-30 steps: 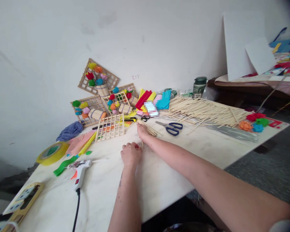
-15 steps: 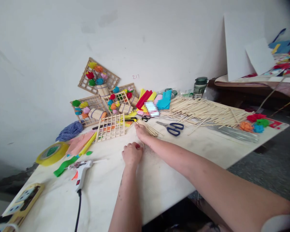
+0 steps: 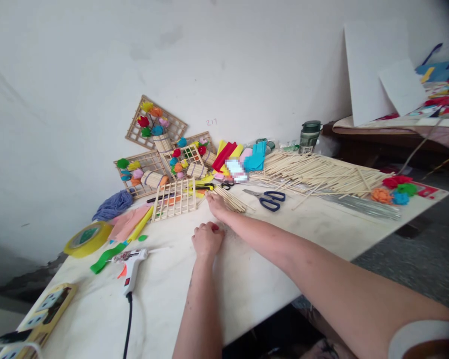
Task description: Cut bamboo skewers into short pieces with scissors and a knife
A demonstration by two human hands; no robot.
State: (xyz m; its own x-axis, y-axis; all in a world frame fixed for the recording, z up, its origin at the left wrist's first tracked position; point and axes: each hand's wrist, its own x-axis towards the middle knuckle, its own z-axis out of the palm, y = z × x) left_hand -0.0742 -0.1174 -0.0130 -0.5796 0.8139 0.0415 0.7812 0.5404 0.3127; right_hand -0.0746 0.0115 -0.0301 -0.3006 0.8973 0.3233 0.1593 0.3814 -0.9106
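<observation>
My left hand [image 3: 207,239] rests on the white table [image 3: 269,249] as a loose fist, fingers curled under, with nothing visible in it. My right hand [image 3: 216,204] reaches further back and lies on a small bundle of short wooden sticks [image 3: 232,198], its fingers closed around their near end. A wooden stick lattice [image 3: 174,199] lies flat just left of the right hand. Blue-handled scissors [image 3: 270,199] lie to its right.
A white glue gun [image 3: 131,263] with black cord lies front left, near yellow tape [image 3: 87,238] and green paper strips. Lattice frames with paper flowers [image 3: 155,144] lean on the wall. A large stick pile [image 3: 318,172], metal wires and paper flowers [image 3: 394,189] fill the right side.
The view has shifted slightly, so everything sits a little further right. My right hand has edged a little left along the stick bundle. The left fist stays in place.
</observation>
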